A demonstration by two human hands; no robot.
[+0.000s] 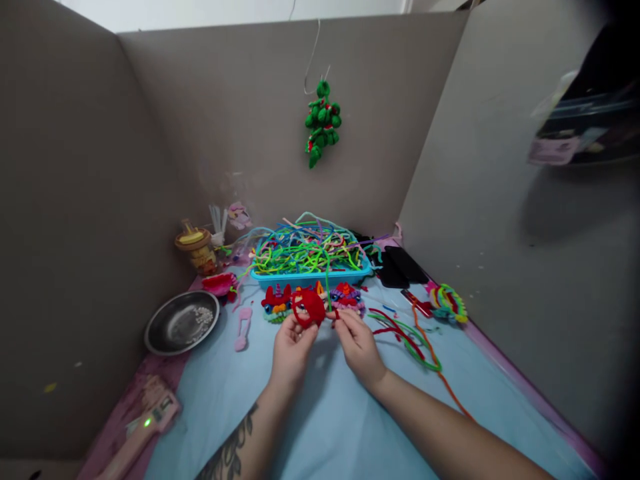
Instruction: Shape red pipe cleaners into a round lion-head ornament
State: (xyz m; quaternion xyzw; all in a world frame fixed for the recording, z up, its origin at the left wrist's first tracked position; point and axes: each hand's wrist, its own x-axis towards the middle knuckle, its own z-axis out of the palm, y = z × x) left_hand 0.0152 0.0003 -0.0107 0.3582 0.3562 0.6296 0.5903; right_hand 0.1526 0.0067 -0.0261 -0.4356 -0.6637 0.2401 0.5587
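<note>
My left hand (291,347) has its fingers closed on a red fuzzy figure of coiled pipe cleaners (309,307), held up above the blue table cover. My right hand (359,341) is beside it, thumb and forefinger pinched on a dark red pipe cleaner end (336,315) at the figure's right side. A green pipe cleaner (328,277) stands up just behind the figure; whether it is joined to it I cannot tell. Behind my hands sit several finished colourful pipe cleaner figures (347,297), partly hidden by the red one.
A blue tray (310,277) heaped with pipe cleaners stands at the back. To the left are a metal bowl (167,327) with white bits, a pink clip (243,330) and a pink glue-gun-like tool (150,427). Loose pipe cleaners (420,347) and black phones (400,267) lie right.
</note>
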